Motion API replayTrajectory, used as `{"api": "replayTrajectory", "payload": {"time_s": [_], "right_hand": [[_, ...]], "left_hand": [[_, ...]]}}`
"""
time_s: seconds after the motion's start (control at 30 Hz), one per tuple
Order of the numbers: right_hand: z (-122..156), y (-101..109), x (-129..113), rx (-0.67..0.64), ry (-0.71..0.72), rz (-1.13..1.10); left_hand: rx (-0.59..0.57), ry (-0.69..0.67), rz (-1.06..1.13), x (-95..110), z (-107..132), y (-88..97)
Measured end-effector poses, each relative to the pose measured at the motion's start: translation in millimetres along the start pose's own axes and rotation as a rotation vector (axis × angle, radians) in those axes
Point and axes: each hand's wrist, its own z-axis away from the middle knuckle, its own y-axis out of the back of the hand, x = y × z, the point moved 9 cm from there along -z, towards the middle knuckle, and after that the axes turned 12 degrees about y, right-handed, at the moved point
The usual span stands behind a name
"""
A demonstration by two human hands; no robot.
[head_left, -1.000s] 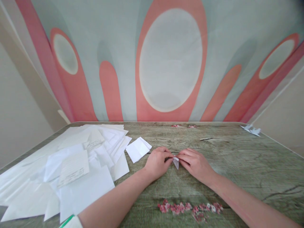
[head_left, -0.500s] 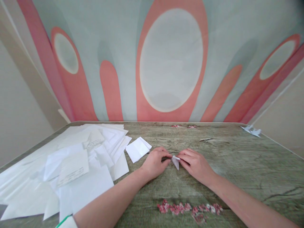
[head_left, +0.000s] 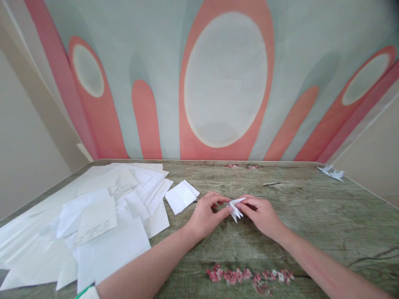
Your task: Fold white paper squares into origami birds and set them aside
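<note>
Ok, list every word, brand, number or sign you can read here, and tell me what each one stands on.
No text can be read.
Front printed sheet on the paper pile: lines of print along its near edge, too blurred to read.
Rear printed sheet, same pile: lines of print, too small and blurred to read.
Small folded paper: no text visible.
</note>
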Motion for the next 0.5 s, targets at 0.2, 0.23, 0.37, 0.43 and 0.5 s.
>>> {"api": "replayTrajectory", "payload": {"time_s": [0.2, 0.23, 0.37, 0.43, 0.5], "right_hand": [[1.8, -1.1, 6.7, 0.011, -0.068, -0.165], [2.5, -1.1, 8.0, 0.016, -0.081, -0.185], [4.0, -2.4, 7.7, 0.002, -0.103, -0.217], [3.3, -3.1, 4.5, -0.009, -0.091, -0.223], [2.3, -3.2, 2.0, -0.012, -0.085, -0.232]], "left_hand": [[-0.131, -0.044, 0.201, 12.1, 6.7, -7.9], [-0.144, -0.052, 0.227, 13.8, 7.8, -8.9], [-0.176, -0.062, 0.293, 16.6, 10.3, -12.5], [-0.168, -0.058, 0.300, 15.9, 10.3, -12.7], [-0.154, -0.062, 0.305, 15.6, 10.3, -11.7]]}}
